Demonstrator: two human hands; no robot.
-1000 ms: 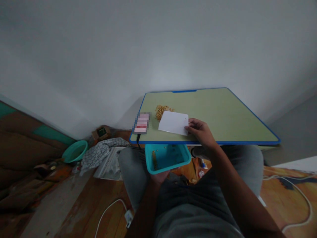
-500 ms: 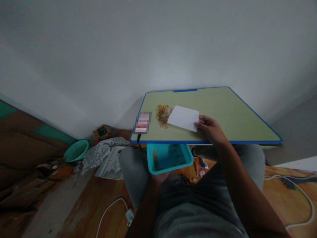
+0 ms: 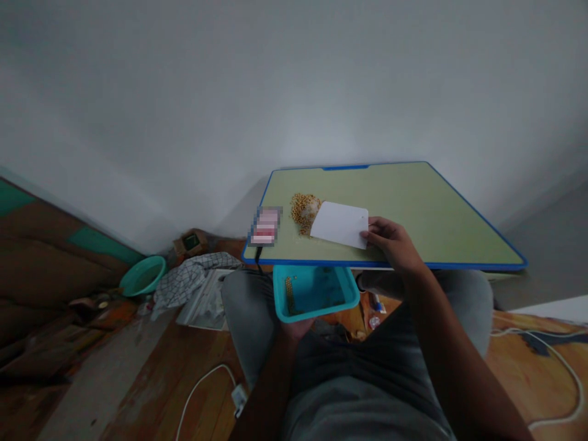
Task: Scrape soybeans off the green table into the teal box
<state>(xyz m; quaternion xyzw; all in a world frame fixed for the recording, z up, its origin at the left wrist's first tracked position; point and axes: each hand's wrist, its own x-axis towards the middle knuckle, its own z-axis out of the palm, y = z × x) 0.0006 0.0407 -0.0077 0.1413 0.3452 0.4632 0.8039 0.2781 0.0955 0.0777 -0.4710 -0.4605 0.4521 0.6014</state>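
My right hand (image 3: 389, 240) pinches the right end of a white plastic scraper card (image 3: 340, 224) over the green tabletop (image 3: 441, 214). The card's left edge touches a pile of yellow grains, perhaps soybeans (image 3: 303, 208), with a whitish patch in its middle. Below the table's front edge, my left hand (image 3: 296, 329) supports a turquoise plastic basin (image 3: 316, 315) from underneath; its fingers are mostly hidden. Some grains lie along the basin's left side.
A blurred pink object (image 3: 265, 225) with a dark strap lies on the table's left corner. On the floor at left are a green bowl (image 3: 143, 275), a checked cloth (image 3: 193, 275) and a small box (image 3: 190, 242). White cables (image 3: 202, 386) run over the floor.
The white card has tilted a little and its upper edge has dropped slightly, nearer the tabletop. My left hand and the basin stay almost where they were.
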